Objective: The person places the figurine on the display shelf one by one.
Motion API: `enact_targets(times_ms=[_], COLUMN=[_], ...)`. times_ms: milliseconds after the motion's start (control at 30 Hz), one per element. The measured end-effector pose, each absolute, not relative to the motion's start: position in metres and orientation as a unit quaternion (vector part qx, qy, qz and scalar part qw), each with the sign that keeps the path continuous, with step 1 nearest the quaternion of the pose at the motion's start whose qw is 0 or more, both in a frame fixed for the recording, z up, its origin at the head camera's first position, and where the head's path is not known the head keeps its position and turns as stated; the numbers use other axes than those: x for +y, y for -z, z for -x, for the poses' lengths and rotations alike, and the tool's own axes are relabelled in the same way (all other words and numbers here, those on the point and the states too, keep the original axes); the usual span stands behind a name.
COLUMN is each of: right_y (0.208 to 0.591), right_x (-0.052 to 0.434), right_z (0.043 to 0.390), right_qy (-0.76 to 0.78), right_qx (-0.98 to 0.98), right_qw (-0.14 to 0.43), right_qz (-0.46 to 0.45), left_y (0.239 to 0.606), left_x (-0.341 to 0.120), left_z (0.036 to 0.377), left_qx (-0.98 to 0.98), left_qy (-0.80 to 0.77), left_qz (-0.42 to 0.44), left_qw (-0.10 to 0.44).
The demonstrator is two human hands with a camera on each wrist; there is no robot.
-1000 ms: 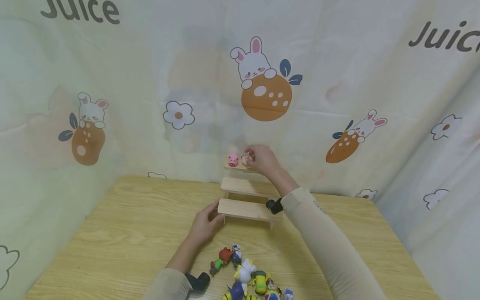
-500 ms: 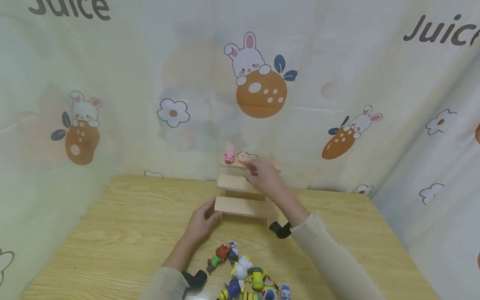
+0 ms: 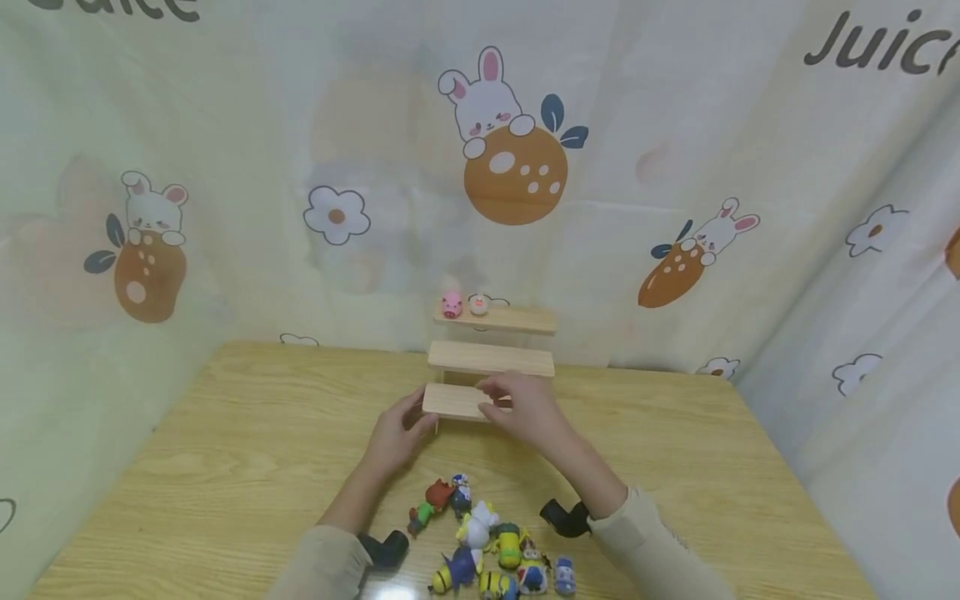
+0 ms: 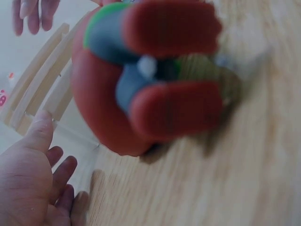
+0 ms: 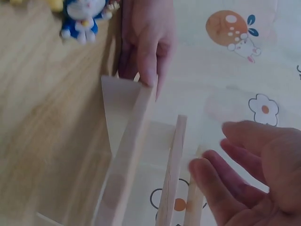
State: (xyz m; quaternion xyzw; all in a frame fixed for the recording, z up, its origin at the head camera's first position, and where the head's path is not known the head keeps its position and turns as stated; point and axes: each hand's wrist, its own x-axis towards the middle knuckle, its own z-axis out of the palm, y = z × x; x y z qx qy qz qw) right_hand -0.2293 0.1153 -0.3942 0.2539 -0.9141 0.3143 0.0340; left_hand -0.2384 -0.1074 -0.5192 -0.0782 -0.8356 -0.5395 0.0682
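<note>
A three-step wooden shelf [image 3: 491, 358] stands at the table's far edge. On the left of its top step sit a pink pig figure [image 3: 451, 306] and a small pale figure [image 3: 477, 305]. My left hand [image 3: 405, 421] rests against the left end of the bottom step [image 5: 131, 150], thumb on top and fingers straight. Just above the middle of that bottom step hovers my right hand [image 3: 501, 402], empty with relaxed fingers; the right wrist view shows its open palm [image 5: 256, 181]. A pile of several small toy figures [image 3: 487, 550] lies near me.
The wooden table [image 3: 225, 450] is walled by a cartoon rabbit curtain [image 3: 495, 150] at the back and sides. A red and blue figure [image 4: 146, 75] fills the left wrist view, blurred. A blue cat figure [image 5: 82, 21] lies near the shelf.
My right hand has let go of the small pale figure on the top step and drawn back down to the bottom step. The left hand has stayed at the shelf's left end.
</note>
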Motion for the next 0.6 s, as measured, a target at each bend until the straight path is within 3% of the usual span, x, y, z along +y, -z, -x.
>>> enact_targets(times_ms=[600], right_y=[0.418], right_x=[0.149], right_z=[0.193], right_qy=[-0.303], right_qx=[-0.878], right_qw=[-0.13], right_qz=[-0.347], left_y=[0.521], left_x=[-0.109], left_z=[0.239], left_qx=[-0.839], left_qy=[0.535], left_qz=[0.081], left_qw=[0.062])
